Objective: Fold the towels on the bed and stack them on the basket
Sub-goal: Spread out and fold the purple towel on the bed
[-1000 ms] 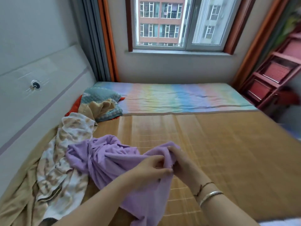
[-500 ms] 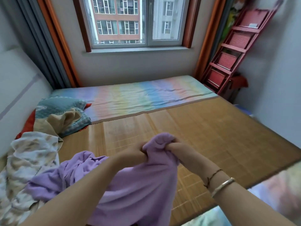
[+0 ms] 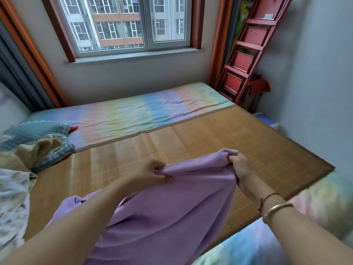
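Observation:
A purple towel (image 3: 172, 211) hangs lifted above the bamboo mat (image 3: 200, 146) on the bed. My left hand (image 3: 150, 172) pinches its upper edge at the left. My right hand (image 3: 238, 165) grips the upper edge at the right, with a bunch of cloth sticking up past the fist. The stretch of edge between the hands sags slightly, and the rest of the towel drapes down toward me and over the mat. No basket is in view.
A white patterned towel (image 3: 13, 203) and a heap of blue, beige and red cloths (image 3: 38, 142) lie at the left. A rainbow sheet (image 3: 133, 113) covers the far bed under the window. A red ladder shelf (image 3: 246, 52) leans at the right wall.
My hands have drawn apart along the towel's edge, spreading it out and lifting it off the pile. My view has swung to the right.

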